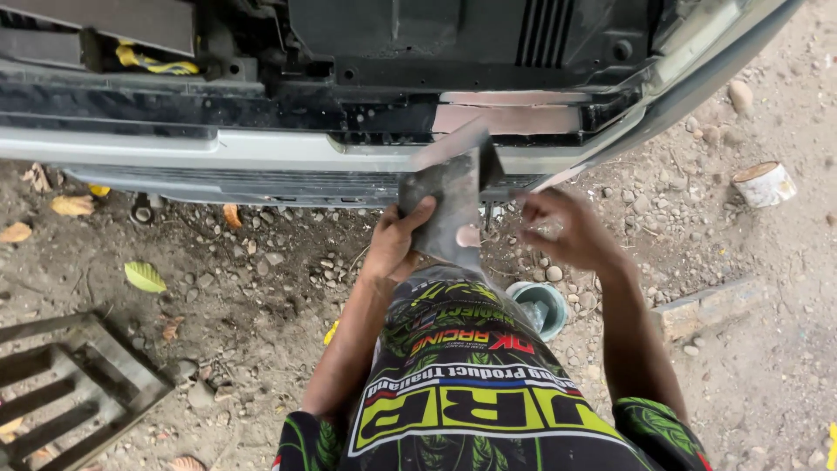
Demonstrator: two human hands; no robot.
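Observation:
My left hand grips a flat grey board, smeared with grey paste, holding it tilted just in front of a car's front bumper. My right hand hovers to the right of the board, blurred by motion, fingers curled as if pinching something small; what it holds I cannot make out. A pale pinkish patch of filler covers the bumper just above the board. My knee in printed black and yellow shorts is below the hands.
A small teal tub sits on the gravel beside my knee. A metal grate lies at lower left. A cut white log piece rests at right, a flat brick nearer. Dry leaves and stones litter the dirt.

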